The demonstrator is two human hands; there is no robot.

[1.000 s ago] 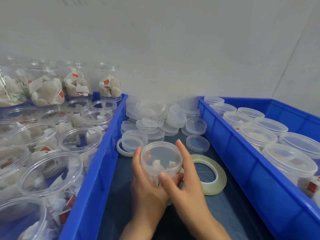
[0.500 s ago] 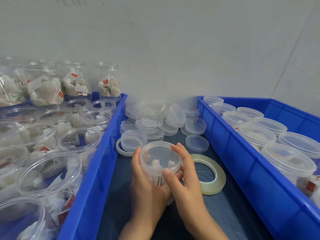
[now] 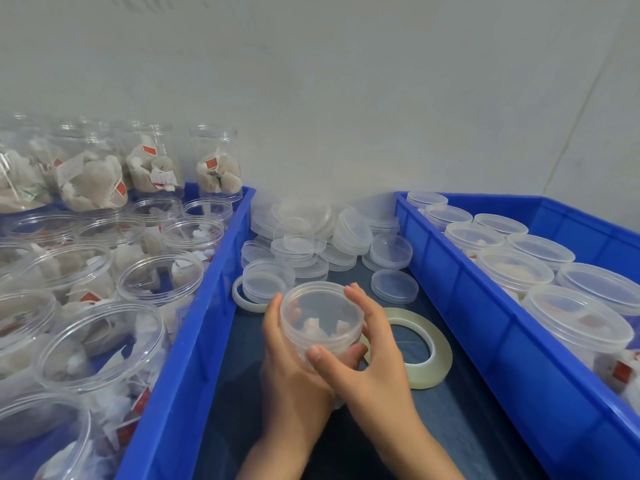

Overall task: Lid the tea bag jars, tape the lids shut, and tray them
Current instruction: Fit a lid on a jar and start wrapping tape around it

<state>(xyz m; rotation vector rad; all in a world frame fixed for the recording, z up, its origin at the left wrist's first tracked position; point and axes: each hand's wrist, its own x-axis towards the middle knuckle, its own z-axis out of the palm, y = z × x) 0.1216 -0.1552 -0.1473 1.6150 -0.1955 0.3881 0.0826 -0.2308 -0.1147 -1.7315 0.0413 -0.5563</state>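
Observation:
A clear tea bag jar with a translucent lid on top stands between the two blue trays. My left hand grips the jar body from the left and below. My right hand curls round the lid rim, thumb at the front, fingers at the right side. A roll of clear tape lies flat on the dark surface just right of the jar. A pile of loose lids sits behind the jar.
The left blue tray holds several open jars of tea bags. The right blue tray holds several lidded jars. A second thin tape ring lies under a lid at the left. A grey wall stands behind.
My right-hand fingers have slid round the lid rim, turning on the jar. The jar stays in the same place in my left hand.

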